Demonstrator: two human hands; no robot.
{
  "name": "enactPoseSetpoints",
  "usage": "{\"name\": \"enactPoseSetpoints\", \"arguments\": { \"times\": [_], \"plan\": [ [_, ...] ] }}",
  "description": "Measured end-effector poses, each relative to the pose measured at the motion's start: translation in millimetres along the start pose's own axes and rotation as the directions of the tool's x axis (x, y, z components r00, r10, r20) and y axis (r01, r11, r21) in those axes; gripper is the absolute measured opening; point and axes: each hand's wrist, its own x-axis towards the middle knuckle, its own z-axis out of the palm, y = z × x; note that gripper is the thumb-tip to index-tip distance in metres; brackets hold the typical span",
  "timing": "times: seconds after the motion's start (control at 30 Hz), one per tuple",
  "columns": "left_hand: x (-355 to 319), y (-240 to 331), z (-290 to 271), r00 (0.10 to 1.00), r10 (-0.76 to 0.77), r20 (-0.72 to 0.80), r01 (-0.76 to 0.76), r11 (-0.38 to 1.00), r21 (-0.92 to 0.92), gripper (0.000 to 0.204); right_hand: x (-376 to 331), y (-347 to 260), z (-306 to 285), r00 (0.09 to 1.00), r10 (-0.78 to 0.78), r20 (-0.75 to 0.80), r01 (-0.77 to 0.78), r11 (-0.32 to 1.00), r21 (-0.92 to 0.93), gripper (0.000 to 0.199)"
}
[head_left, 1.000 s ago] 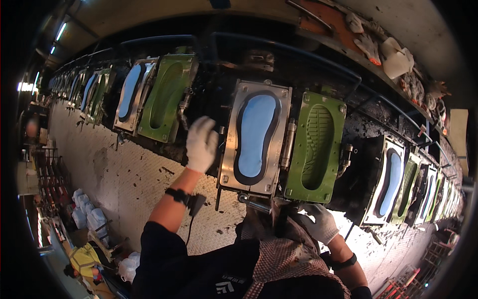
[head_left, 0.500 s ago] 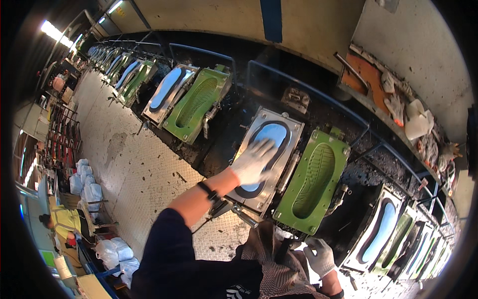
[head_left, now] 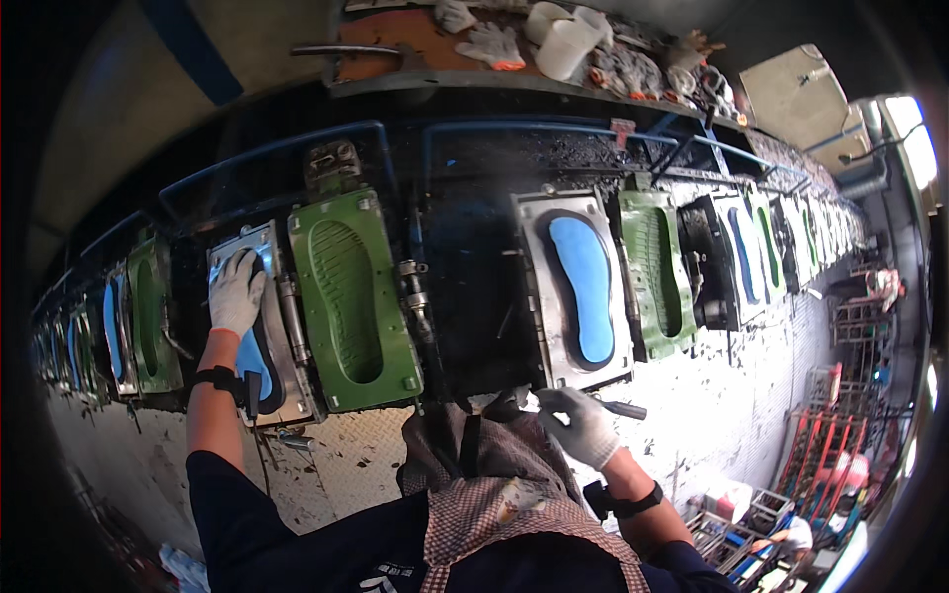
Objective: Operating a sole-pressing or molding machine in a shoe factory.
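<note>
Head view: the gloved left hand (head_left: 235,293) lies flat, fingers spread wide, on the blue sole (head_left: 252,361) in a metal mould (head_left: 272,326). Just to its right stands the open green mould lid (head_left: 353,301). The gloved right hand (head_left: 583,425) is curled around a dark slim tool (head_left: 621,408), just below another blue sole (head_left: 583,287) in its mould.

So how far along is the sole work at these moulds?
Done: little that shows. The green lid already stands open beside the left mould. In hand: the left hand lies flat on that mould's blue sole, which sits in its cavity; the right hand grips a dark tool. Left: the next blue sole and those further along lie in their moulds.
</note>
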Motion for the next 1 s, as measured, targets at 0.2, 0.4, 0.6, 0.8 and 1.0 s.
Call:
{"name": "enactPoseSetpoints", "arguments": {
  "times": [0.2, 0.4, 0.6, 0.8, 1.0],
  "plan": [
    [8.4, 61.9, 8.5, 0.993, -0.116, 0.004, 0.115, 0.991, 0.061, 0.052, -27.3, 79.9, -82.0, 0.994, -0.013, -0.111, -0.044, 0.865, -0.5, 0.03],
    [-26.8, 438.9, -23.4, 0.698, 0.644, -0.315, -0.689, 0.481, -0.543, 0.037, -34.6, 162.8, -70.9, 0.982, 0.051, 0.179, 0.067, 0.802, -0.593, 0.018],
    [-67.8, 536.9, 14.9, 0.621, 0.784, 0.006, -0.726, 0.578, -0.373, 0.065, -29.2, 177.3, -75.3, 0.928, -0.351, 0.128, 0.365, 0.775, -0.516, 0.023],
    [-59.6, 537.8, -13.5, 0.713, 0.699, 0.06, -0.615, 0.664, -0.426, 0.081, -13.4, 189.1, -86.6, 0.801, -0.549, 0.24, 0.599, 0.738, -0.312, 0.028],
    [45.7, 595.2, 2.6, 0.988, 0.15, -0.041, -0.154, 0.914, -0.374, 0.07, -2.6, 184.3, -136.4, 0.891, -0.392, 0.232, 0.402, 0.916, 0.004, 0.023]
  ]
}}
